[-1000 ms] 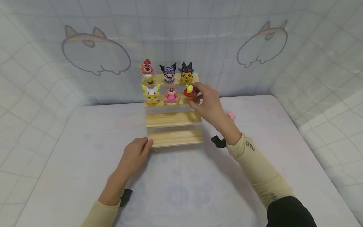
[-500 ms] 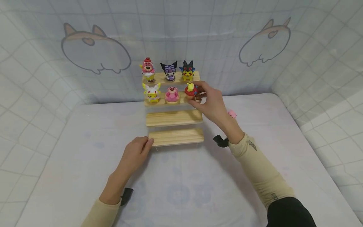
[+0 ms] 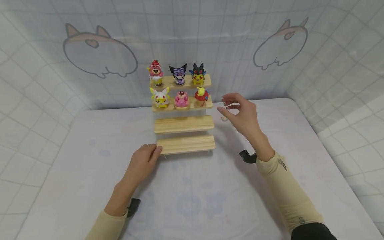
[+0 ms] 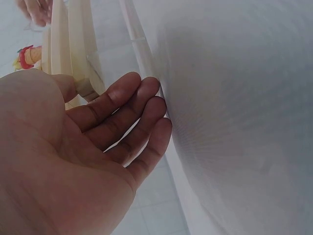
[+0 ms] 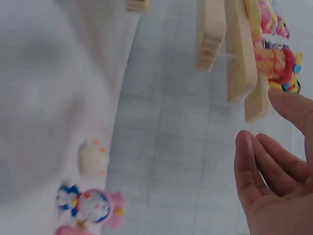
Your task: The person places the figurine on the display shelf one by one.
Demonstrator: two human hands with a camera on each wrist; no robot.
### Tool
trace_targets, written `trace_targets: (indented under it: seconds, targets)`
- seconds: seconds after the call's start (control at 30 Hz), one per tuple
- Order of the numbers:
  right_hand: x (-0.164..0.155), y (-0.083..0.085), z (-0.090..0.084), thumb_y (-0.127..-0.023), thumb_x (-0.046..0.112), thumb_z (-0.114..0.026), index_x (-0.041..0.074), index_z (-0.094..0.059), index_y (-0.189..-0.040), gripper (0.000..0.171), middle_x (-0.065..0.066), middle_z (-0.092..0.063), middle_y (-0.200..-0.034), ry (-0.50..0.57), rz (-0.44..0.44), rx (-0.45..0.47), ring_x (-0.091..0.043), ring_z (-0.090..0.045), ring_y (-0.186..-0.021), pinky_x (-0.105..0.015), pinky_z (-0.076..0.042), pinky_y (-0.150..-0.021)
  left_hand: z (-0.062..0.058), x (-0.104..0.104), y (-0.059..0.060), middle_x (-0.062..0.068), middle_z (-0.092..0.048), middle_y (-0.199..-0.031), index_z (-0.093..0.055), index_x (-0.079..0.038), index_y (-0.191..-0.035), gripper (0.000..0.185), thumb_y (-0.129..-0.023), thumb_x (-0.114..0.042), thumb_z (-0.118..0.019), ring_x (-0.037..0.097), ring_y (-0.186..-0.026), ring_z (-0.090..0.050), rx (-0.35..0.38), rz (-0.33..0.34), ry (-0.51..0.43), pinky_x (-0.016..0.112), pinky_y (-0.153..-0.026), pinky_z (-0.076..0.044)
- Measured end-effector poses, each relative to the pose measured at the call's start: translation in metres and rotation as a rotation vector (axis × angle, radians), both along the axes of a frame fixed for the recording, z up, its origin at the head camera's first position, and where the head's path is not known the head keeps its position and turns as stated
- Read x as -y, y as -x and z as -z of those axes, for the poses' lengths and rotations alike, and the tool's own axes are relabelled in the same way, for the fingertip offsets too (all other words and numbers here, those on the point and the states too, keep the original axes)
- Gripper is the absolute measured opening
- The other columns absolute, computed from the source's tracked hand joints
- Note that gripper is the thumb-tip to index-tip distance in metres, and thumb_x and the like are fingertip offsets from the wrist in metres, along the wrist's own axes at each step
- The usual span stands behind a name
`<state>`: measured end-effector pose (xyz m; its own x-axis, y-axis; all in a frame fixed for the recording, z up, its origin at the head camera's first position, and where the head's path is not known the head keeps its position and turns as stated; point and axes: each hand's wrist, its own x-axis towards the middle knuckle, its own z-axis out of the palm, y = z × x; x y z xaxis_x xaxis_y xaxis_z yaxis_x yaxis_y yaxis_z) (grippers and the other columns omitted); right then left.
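Pale squares are printed on the wall [image 3: 192,33], behind a white surface [image 3: 90,150]. On it a wooden rack [image 3: 184,124] is set, with its steps rising toward the back, perhaps so that the back toys can be seen over the front ones. On the top step [image 3: 168,81] are lined up a red-hatted bear [image 3: 155,72], a purple toy [image 3: 179,75] and a black-eared toy [image 3: 198,74]. On the second step [image 3: 171,106] are placed a white toy [image 3: 160,97], a pink bear [image 3: 181,100] and, at the right end, the red toy [image 3: 201,96], upright. Gaps are left between them, likely so that none is bumped. The left corner of the lowest step [image 3: 186,144] is pinched by the left hand [image 3: 145,160], maybe to stop any sliding. Nothing is held by the right hand [image 3: 244,115]; its fingers are loosely bent, apart from the red toy. Beside the rack, a cream toy [image 5: 94,159] and blurry blue and pink toys [image 5: 95,205] are seen on the surface.
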<state>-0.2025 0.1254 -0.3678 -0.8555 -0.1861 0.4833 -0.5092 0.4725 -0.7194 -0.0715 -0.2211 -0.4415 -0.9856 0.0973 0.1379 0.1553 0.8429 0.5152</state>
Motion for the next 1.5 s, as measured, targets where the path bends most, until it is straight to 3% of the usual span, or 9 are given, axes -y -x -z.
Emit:
trace_targets:
  seconds: [0.17, 0.33, 0.4, 0.63, 0.77, 0.87, 1.0, 1.27, 1.5]
  targets:
    - [-0.017, -0.006, 0.008, -0.091, 0.006, -0.083, 0.003, -0.07, -0.122, 0.034, -0.007, -0.075, -0.116, 0.042, 0.074, -0.031, -0.02, -0.072, -0.1, -0.035, -0.06, -0.09, 0.0, 0.0, 0.0, 0.002, -0.045, -0.067, -0.051, -0.012, -0.075, 0.039, -0.111, -0.025, -0.055, 0.02, -0.07, -0.043, -0.013, 0.006, -0.001, 0.034, -0.065, -0.036]
    - [-0.029, -0.006, 0.012, -0.091, 0.002, -0.08, 0.002, -0.071, -0.12, 0.03, -0.009, -0.075, -0.115, 0.064, 0.096, -0.021, -0.023, -0.073, -0.099, -0.034, -0.06, -0.088, 0.001, 0.0, 0.0, 0.002, -0.044, -0.067, -0.05, -0.012, -0.074, 0.039, -0.111, -0.025, -0.055, 0.02, -0.07, -0.042, -0.02, 0.007, -0.005, 0.034, -0.065, -0.035]
    - [-0.035, -0.006, 0.014, -0.091, 0.003, -0.08, 0.002, -0.071, -0.12, 0.031, -0.008, -0.075, -0.115, 0.049, 0.11, 0.006, -0.023, -0.073, -0.1, -0.033, -0.061, -0.085, 0.001, 0.0, 0.0, 0.002, -0.044, -0.067, -0.05, -0.012, -0.075, 0.039, -0.111, -0.025, -0.055, 0.02, -0.07, -0.042, -0.017, 0.005, -0.004, 0.034, -0.065, -0.036]
    - [-0.065, 0.007, 0.023, -0.093, 0.004, -0.079, 0.001, -0.07, -0.122, 0.031, -0.012, -0.075, -0.118, -0.029, 0.202, 0.07, -0.027, -0.072, -0.105, -0.039, -0.059, -0.094, 0.003, 0.0, 0.0, 0.002, -0.045, -0.067, -0.051, -0.012, -0.075, 0.039, -0.111, -0.026, -0.055, 0.02, -0.07, -0.043, -0.022, 0.003, 0.006, 0.034, -0.065, -0.036]
    - [-0.084, 0.013, 0.027, -0.094, 0.008, -0.078, 0.002, -0.071, -0.123, 0.03, -0.015, -0.074, -0.12, -0.081, 0.223, 0.14, -0.03, -0.071, -0.11, -0.03, -0.059, -0.093, 0.002, 0.0, -0.001, 0.001, -0.045, -0.067, -0.05, -0.013, -0.075, 0.039, -0.111, -0.026, -0.055, 0.019, -0.07, -0.043, -0.032, 0.004, 0.006, 0.034, -0.064, -0.036]
    - [-0.095, 0.016, 0.029, -0.096, 0.015, -0.078, 0.003, -0.069, -0.127, 0.034, -0.018, -0.071, -0.125, -0.139, 0.204, 0.235, -0.032, -0.068, -0.116, -0.034, -0.057, -0.098, 0.001, 0.0, -0.001, 0.001, -0.045, -0.067, -0.051, -0.013, -0.075, 0.039, -0.111, -0.026, -0.055, 0.019, -0.069, -0.043, -0.038, 0.001, 0.005, 0.033, -0.064, -0.036]
    - [-0.104, 0.017, 0.035, -0.097, 0.021, -0.078, 0.002, -0.065, -0.133, 0.043, -0.021, -0.068, -0.133, -0.215, 0.154, 0.343, -0.036, -0.064, -0.123, -0.051, -0.053, -0.105, 0.0, 0.0, -0.001, 0.002, -0.046, -0.067, -0.051, -0.012, -0.075, 0.039, -0.111, -0.026, -0.055, 0.02, -0.07, -0.043, -0.018, 0.0, 0.002, 0.034, -0.065, -0.036]
    - [-0.108, 0.024, 0.054, -0.093, 0.018, -0.082, 0.001, -0.053, -0.147, 0.064, -0.027, -0.062, -0.141, -0.281, 0.06, 0.382, -0.042, -0.057, -0.132, -0.057, -0.047, -0.11, 0.0, 0.0, 0.0, 0.003, -0.047, -0.069, -0.052, -0.012, -0.076, 0.039, -0.112, -0.026, -0.053, 0.021, -0.072, -0.044, 0.006, 0.003, 0.003, 0.035, -0.066, -0.037]
    - [-0.105, 0.026, 0.063, -0.091, 0.012, -0.083, 0.002, -0.057, -0.144, 0.06, -0.024, -0.064, -0.135, -0.317, 0.047, 0.436, -0.039, -0.06, -0.126, -0.054, -0.048, -0.111, -0.001, 0.0, 0.0, 0.002, -0.046, -0.068, -0.052, -0.012, -0.076, 0.039, -0.112, -0.026, -0.053, 0.02, -0.071, -0.043, -0.001, 0.006, -0.001, 0.035, -0.066, -0.036]
